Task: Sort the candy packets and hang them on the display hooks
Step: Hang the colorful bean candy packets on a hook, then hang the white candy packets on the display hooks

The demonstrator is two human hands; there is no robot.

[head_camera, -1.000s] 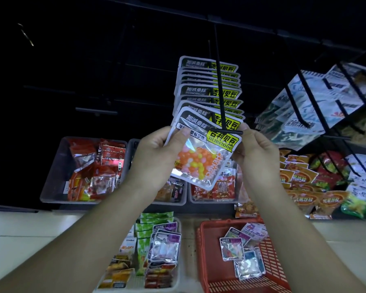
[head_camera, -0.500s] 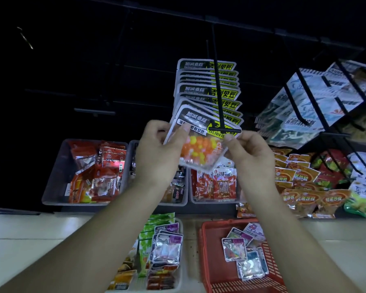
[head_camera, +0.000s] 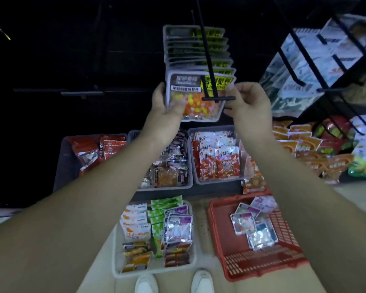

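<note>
A clear candy packet (head_camera: 195, 102) with orange and yellow sweets and a black-and-yellow label sits upright at the front of a row of like packets (head_camera: 197, 49) on a black display hook (head_camera: 208, 60). The hook's rod crosses the packet's label, and its crossbar tip (head_camera: 218, 98) lies in front of the packet. My left hand (head_camera: 164, 106) grips the packet's left edge and lower corner. My right hand (head_camera: 248, 102) pinches its right edge, thumb at the top right corner. Whether the hang hole is on the rod is hidden.
Grey bins (head_camera: 215, 180) of red snack packets stand on the low shelf. On the floor are a white tray (head_camera: 116, 269) of sorted packets and a red basket (head_camera: 222, 246) with several silver candy packets. More hooks (head_camera: 300, 53) with hanging bags stand at the right.
The packet has gone from tilted below the hook tip to upright behind it, level with the hanging row. Both hands rose with it. The view has tipped downward.
</note>
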